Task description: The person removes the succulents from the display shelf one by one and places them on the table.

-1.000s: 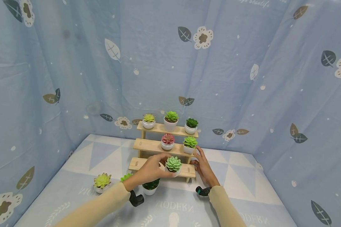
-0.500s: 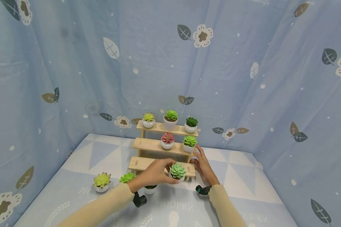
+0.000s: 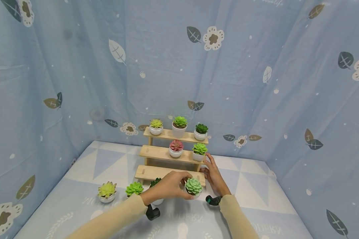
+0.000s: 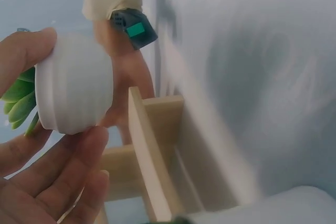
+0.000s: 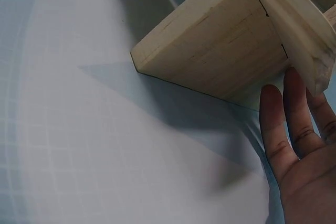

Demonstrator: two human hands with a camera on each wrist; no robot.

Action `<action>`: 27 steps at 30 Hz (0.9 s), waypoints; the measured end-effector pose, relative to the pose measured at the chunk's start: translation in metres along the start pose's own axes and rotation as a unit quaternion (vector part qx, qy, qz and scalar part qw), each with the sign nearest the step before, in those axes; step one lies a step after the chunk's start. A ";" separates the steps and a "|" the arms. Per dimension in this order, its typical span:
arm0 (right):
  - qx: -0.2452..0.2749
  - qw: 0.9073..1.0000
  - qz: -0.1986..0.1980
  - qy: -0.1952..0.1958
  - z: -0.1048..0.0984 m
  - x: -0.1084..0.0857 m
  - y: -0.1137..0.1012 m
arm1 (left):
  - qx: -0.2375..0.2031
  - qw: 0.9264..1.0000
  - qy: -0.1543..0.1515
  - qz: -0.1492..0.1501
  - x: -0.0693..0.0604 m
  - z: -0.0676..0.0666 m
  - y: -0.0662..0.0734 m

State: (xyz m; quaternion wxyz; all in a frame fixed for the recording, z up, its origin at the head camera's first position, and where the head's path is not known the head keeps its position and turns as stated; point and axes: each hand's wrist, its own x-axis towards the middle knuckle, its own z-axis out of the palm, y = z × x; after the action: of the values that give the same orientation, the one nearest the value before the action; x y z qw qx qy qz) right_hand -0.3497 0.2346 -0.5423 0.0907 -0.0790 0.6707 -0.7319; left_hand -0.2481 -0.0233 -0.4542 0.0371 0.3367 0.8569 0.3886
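Note:
My left hand [image 3: 171,186] holds a pale green potted succulent [image 3: 193,186] between thumb and fingers, just in front of the lower right end of a three-tier wooden stand [image 3: 158,172]. In the left wrist view its ribbed white pot [image 4: 79,85] is tipped sideways, the thumb on one side and fingers on the other. My right hand [image 3: 214,178] is at the stand's right side. In the right wrist view its fairly straight fingers [image 5: 274,124] reach the wooden edge; whether they press on it is hard to tell.
Three potted succulents line the top tier, including a dark green one [image 3: 201,129]. A red succulent [image 3: 176,146] and a bright green one [image 3: 199,149] occupy the middle tier. On the table at left are a yellow-green succulent [image 3: 107,190], a green one [image 3: 134,188] and a partly hidden dark one [image 3: 155,182].
My left hand has carried the pale green succulent right and down, from over the bottom tier to in front of its right end. The right hand has stayed at the stand's side.

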 end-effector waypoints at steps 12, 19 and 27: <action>0.001 1.000 -0.003 -0.006 -0.001 0.000 0.002 | 0.066 0.997 -0.031 -0.013 0.004 0.008 -0.004; -0.002 1.000 -0.007 -0.001 -0.002 0.000 0.002 | 0.093 0.993 -0.056 -0.050 0.005 0.012 -0.004; 0.001 1.000 -0.004 0.002 0.000 -0.001 0.002 | 0.128 0.988 -0.063 -0.066 0.007 0.013 0.001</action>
State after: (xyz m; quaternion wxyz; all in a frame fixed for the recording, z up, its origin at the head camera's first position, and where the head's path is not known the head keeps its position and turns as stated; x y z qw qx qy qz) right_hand -0.3491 0.2351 -0.5442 0.0860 -0.0801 0.6700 -0.7330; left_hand -0.2486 -0.0103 -0.4614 0.0728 0.3053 0.9159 0.2504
